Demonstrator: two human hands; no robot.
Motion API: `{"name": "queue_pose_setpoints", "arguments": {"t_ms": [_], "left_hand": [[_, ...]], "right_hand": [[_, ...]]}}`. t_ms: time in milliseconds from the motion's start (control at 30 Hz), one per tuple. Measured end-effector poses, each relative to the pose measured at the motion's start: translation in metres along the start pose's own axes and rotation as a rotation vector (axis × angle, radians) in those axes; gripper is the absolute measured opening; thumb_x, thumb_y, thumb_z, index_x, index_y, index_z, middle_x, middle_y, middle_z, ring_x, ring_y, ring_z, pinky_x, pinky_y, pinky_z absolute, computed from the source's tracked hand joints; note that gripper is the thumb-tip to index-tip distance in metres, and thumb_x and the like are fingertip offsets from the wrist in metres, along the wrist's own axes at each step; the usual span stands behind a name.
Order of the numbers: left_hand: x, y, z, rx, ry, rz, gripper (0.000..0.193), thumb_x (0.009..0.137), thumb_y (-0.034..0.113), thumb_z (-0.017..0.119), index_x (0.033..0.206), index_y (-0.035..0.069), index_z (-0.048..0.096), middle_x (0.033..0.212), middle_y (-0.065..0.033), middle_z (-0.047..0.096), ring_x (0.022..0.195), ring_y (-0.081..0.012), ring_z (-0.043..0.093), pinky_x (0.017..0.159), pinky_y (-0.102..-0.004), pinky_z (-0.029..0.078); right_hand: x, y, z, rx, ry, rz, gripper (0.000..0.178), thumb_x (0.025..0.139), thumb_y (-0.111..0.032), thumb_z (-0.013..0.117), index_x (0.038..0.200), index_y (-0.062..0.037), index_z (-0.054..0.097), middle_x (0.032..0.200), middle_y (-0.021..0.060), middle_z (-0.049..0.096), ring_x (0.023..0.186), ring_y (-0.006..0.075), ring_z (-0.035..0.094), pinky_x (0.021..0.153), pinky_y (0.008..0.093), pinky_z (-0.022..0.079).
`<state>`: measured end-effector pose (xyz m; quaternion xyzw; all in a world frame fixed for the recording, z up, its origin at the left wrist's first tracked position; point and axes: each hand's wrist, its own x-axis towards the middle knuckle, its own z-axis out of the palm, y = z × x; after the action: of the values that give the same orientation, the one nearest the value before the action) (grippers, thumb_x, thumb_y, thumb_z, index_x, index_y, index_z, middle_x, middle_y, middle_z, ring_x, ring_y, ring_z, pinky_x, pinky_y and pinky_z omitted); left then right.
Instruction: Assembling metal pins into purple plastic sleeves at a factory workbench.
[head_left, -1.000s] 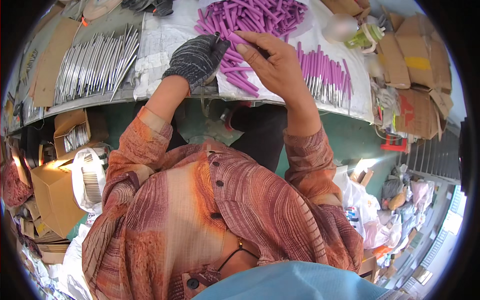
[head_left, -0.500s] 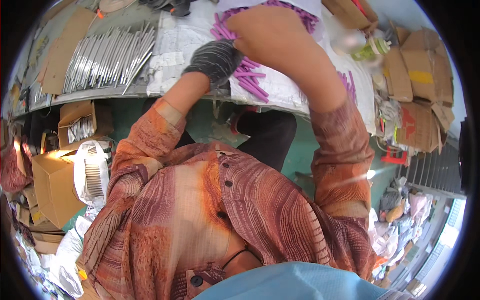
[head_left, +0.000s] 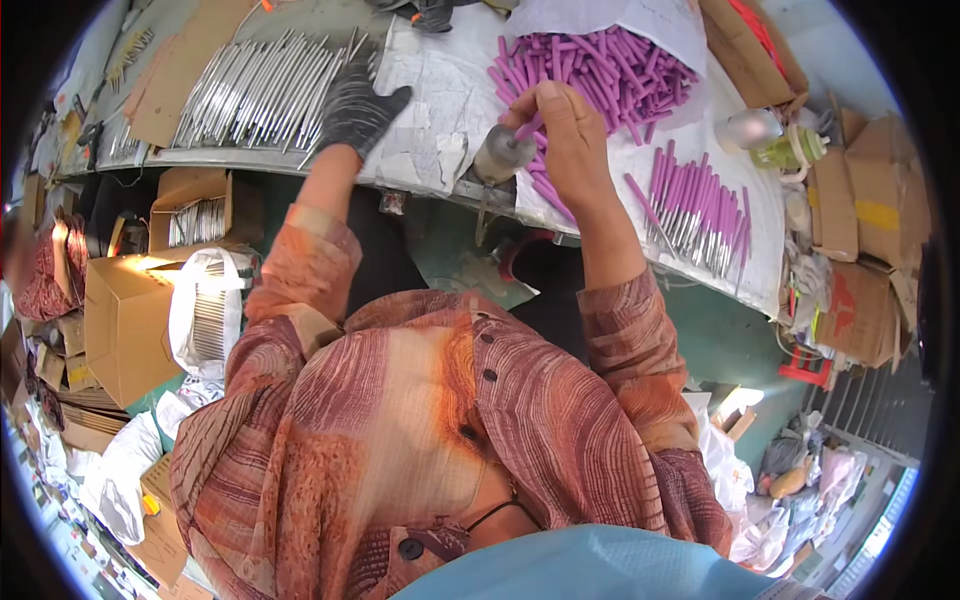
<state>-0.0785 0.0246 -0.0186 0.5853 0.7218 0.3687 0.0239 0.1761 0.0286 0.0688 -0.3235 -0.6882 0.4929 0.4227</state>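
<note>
My left hand, in a dark striped glove, reaches over the right end of a row of silver metal rods. Its thumb sticks out to the side and the fingers lie apart over the rods. My bare right hand pinches a purple tube just above a grey metal cylinder at the table's front edge. Behind that hand, a pile of purple tubes spills from a white bag. Rods with purple sleeves lie in a row to the right.
A bottle with a green part stands at the table's right side near stacked cardboard boxes. Below the table on the left are an open carton and a white bag of rods. A cardboard sheet lies left of the rods.
My left hand has left the purple tubes and moved left to the metal rods. My right hand has drawn back toward me, and the cylinder and sleeved rods are now uncovered.
</note>
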Motion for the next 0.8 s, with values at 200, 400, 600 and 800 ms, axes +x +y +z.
{"name": "queue_pose_setpoints", "arguments": {"t_ms": [200,400,600,800], "left_hand": [[0.049,-0.099,0.006,0.240,-0.145,-0.369,0.046,0.072,0.036,0.064,0.108,0.008,0.060,0.107,-0.0203,0.061,0.102,-0.0346,0.057,0.087,-0.0419,0.045],[0.068,-0.093,0.019,0.582,-0.420,-0.415,0.040,0.070,0.023,0.055,0.107,0.010,0.061,0.107,-0.0176,0.061,0.101,-0.0345,0.058,0.086,-0.0424,0.046],[0.045,-0.093,-0.021,0.545,-0.465,-0.353,0.041,0.071,0.021,0.058,0.110,0.010,0.060,0.114,-0.0161,0.059,0.107,-0.0300,0.055,0.092,-0.0374,0.043],[0.027,-0.064,-0.028,0.665,-0.346,-0.288,0.090,0.063,0.049,0.073,0.136,0.011,0.036,0.131,-0.0193,0.046,0.120,-0.0329,0.045,0.099,-0.0387,0.039]], "right_hand": [[-0.006,0.014,0.017,0.044,0.097,0.026,0.033,0.095,-0.031,0.044,0.094,0.0001,0.057,0.083,0.0085,0.062,0.073,0.0140,0.058,0.069,0.0253,0.044],[-0.010,0.001,-0.013,-0.087,0.324,-0.104,0.030,0.092,-0.024,0.053,0.113,-0.0030,0.050,0.092,0.0086,0.061,0.077,0.0137,0.059,0.067,0.0282,0.048],[-0.022,0.061,-0.180,-1.016,0.788,0.380,0.056,0.087,-0.046,0.049,0.119,0.0002,0.050,0.112,0.0219,0.056,0.104,0.0359,0.055,0.087,0.0423,0.043],[-0.090,0.186,-0.305,-1.443,0.409,0.680,0.070,0.084,-0.056,0.045,0.127,-0.0012,0.044,0.121,0.0228,0.051,0.111,0.0405,0.049,0.093,0.0488,0.037]]}}
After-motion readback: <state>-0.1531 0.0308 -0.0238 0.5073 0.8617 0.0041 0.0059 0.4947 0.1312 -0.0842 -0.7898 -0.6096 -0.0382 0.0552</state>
